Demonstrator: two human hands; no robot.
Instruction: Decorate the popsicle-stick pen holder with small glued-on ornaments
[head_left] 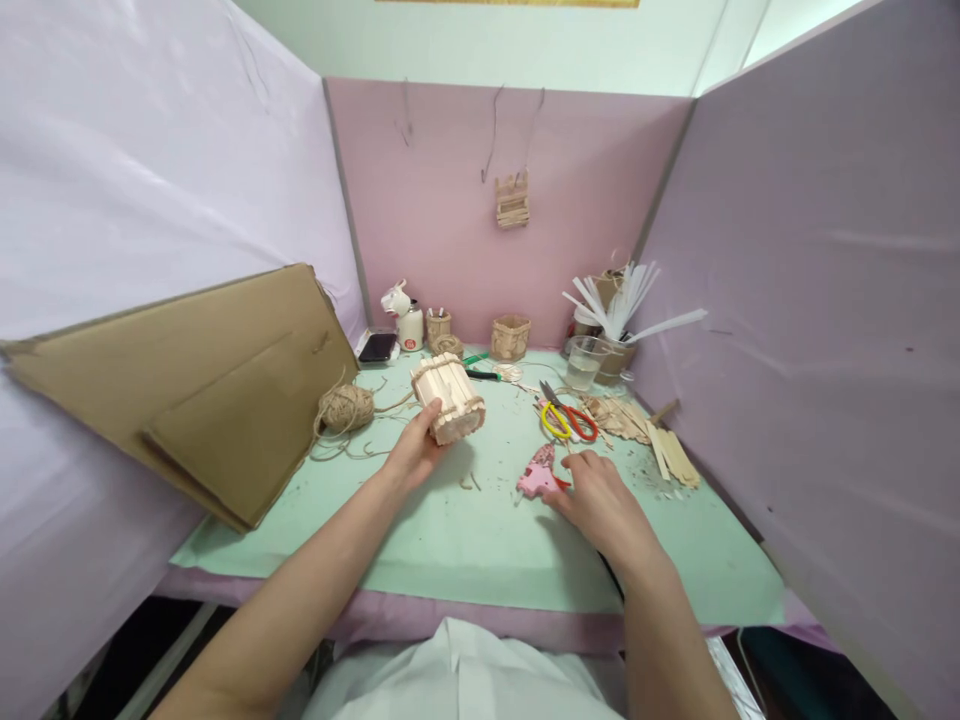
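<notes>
My left hand (417,446) is closed around a small pot of wooden craft sticks (444,392), raised above the table and tilted so its base faces me. Twine runs around the pot near both ends, and a strand trails toward a ball of twine (345,408) on the left. On the right, my right hand (600,500) is curled around the handle of a pink glue gun (537,474) with an orange-red trigger. Its nozzle points left and down, close to the tabletop. Most of the handle is hidden by my fingers, and a black cord shows below my wrist.
Scissors with red and yellow handles (570,420) lie beyond my right hand, beside loose craft sticks (673,455). A clear plastic cup (583,362) stands near white strips (626,305). Leaning cardboard (232,400) borders the left. A woven basket (511,339) sits at the back.
</notes>
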